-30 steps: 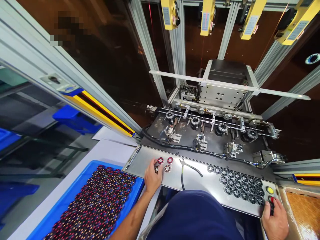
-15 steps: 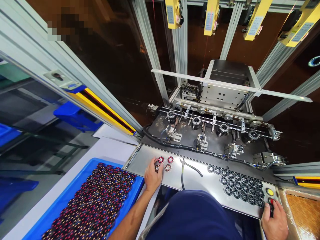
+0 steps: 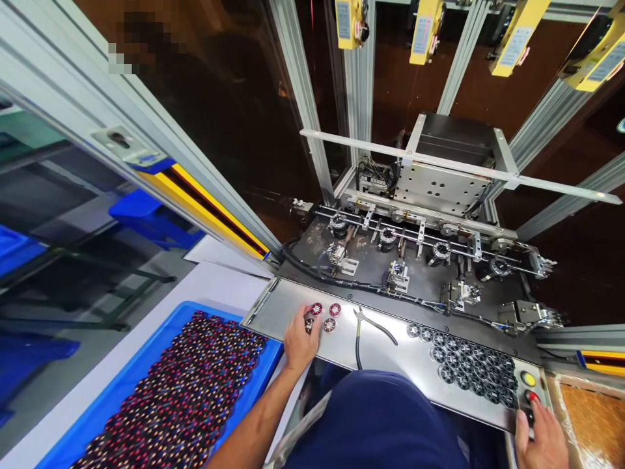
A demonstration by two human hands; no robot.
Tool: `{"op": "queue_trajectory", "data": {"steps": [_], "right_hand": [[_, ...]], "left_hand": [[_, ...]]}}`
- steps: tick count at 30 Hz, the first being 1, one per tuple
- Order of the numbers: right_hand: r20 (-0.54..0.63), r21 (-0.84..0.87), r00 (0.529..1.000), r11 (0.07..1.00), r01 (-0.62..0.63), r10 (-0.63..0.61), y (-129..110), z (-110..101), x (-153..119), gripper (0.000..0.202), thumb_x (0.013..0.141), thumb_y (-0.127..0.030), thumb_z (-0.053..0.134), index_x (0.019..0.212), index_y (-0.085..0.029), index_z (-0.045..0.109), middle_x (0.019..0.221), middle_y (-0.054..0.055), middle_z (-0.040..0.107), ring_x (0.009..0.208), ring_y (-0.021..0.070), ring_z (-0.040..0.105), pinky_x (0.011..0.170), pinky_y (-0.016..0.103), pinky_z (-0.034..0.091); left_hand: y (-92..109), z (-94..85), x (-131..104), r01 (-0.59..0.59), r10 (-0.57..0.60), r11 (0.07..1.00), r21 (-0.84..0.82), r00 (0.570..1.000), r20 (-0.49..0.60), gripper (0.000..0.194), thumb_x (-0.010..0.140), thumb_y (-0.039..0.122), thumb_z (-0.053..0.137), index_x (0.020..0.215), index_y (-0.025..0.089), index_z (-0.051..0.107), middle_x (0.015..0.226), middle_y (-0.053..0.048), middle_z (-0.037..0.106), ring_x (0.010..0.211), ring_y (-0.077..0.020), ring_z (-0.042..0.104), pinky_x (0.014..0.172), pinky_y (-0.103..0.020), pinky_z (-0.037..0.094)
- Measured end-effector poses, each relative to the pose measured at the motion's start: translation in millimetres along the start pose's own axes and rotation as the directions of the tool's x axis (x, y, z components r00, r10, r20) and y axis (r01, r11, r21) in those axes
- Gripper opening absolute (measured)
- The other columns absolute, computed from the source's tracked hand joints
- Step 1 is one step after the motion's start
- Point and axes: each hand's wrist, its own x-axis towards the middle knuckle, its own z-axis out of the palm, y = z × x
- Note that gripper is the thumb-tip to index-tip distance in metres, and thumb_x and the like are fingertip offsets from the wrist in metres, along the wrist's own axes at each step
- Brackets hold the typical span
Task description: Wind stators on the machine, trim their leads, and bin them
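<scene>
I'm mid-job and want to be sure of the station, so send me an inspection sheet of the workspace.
Surface: metal shelf, shiny where bare.
Parts: four red-rimmed discs by the left hand; dark discs grouped toward the right; many speckled parts packed in a blue tray.
Clutter: pliers, handles spread, between both disc groups.
Hands: left, fingers around the leftmost red-rimmed discs, grip unclear; right hand, at the red button, pressing unclear.
Cables: black cable bundle along the machine's front; no loose end seen on the shelf.
Surroundings: metal posts, yellow units overhead.
</scene>
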Motion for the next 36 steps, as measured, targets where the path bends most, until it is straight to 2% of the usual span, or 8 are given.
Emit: {"op": "queue_trajectory", "data": {"steps": [10,15,19,23,26,29,32,36], "right_hand": [[0.043,-0.08,0.999,0.997,0.021,-0.018,12,-11,9,0.061,0.094,-0.044,0.035,0.127,0.0,0.063,0.108,0.025,0.068,0.12,0.045,0.059,0.097,0.058,0.05],[0.08,-0.053,0.995,0.997,-0.051,0.055,17,-13,9,0.053,0.093,-0.043,0.035,0.126,-0.013,0.064,0.112,0.018,0.069,0.124,0.0414,0.06,0.101,0.058,0.051],[0.162,-0.104,0.986,0.995,-0.014,0.03,28,-14,8,0.054,0.094,-0.046,0.034,0.114,-0.011,0.069,0.115,0.02,0.071,0.123,0.0399,0.061,0.1,0.055,0.053],[0.194,-0.164,0.98,0.984,0.076,-0.043,17,-23,37,0.059,0.095,-0.054,0.034,0.101,-0.01,0.073,0.104,0.02,0.075,0.101,0.0377,0.072,0.09,0.052,0.058],[0.047,-0.12,0.994,0.987,0.108,-0.103,-44,-36,100,0.056,0.098,-0.053,0.04,0.11,-0.009,0.072,0.104,0.019,0.076,0.089,0.0328,0.074,0.088,0.049,0.058],[-0.114,0.173,0.945,0.93,0.324,-0.308,-150,-45,188,0.034,0.099,-0.039,0.057,0.119,-0.014,0.069,0.112,0.013,0.076,0.099,0.0279,0.073,0.097,0.046,0.056],[-0.108,0.403,0.79,0.7,0.59,-0.603,-261,-37,275,0.028,0.1,-0.029,0.059,0.124,-0.015,0.066,0.118,0.012,0.074,0.108,0.0254,0.07,0.1,0.045,0.056],[0.088,0.463,0.577,0.546,0.698,-0.812,-379,16,365,0.03,0.101,-0.032,0.059,0.119,-0.011,0.068,0.117,0.015,0.074,0.109,0.0258,0.069,0.1,0.045,0.055]], "left_hand": [[-2,0.7,-1,0.012,-0.012,1.0,-0.015,1.0,-0.001,0.058,0.095,0.049,0.052,0.141,0.013,0.051,0.123,-0.016,0.073,0.116,-0.0358,0.068,0.101,-0.049,0.05],[-2,0.0,-1,0.019,-0.019,1.0,-0.018,1.0,0.011,0.058,0.095,0.048,0.053,0.141,0.013,0.051,0.123,-0.017,0.073,0.115,-0.0353,0.069,0.1,-0.049,0.051],[0,-1.7,-2,0.023,-0.022,0.999,-0.031,1.0,0.01,0.058,0.095,0.048,0.053,0.141,0.012,0.05,0.124,-0.019,0.072,0.117,-0.0367,0.067,0.101,-0.052,0.05],[-2,-1.7,-3,0.031,-0.031,0.996,-0.079,0.999,-0.005,0.061,0.095,0.049,0.054,0.143,0.013,0.047,0.123,-0.02,0.072,0.117,-0.0373,0.068,0.102,-0.055,0.05],[-5,-1.8,-6,0.022,-0.023,0.991,-0.136,1.0,-0.007,0.064,0.095,0.048,0.053,0.147,0.013,0.041,0.125,-0.019,0.071,0.119,-0.0339,0.068,0.104,-0.053,0.052],[-7,-6.3,-8,0.02,-0.022,0.984,-0.176,1.0,-0.008,0.064,0.097,0.046,0.05,0.151,0.014,0.036,0.125,-0.018,0.072,0.118,-0.0298,0.069,0.103,-0.049,0.054],[-9,-19.0,-8,0.035,-0.044,0.983,-0.179,0.998,-0.044,0.061,0.098,0.046,0.049,0.15,0.015,0.039,0.126,-0.019,0.071,0.117,-0.0295,0.07,0.1,-0.048,0.056],[-13,-46.1,-4,0.06,-0.078,0.987,-0.15,0.989,-0.122,0.053,0.098,0.049,0.048,0.141,0.018,0.051,0.127,-0.017,0.071,0.114,-0.0313,0.071,0.099,-0.05,0.057]]}}
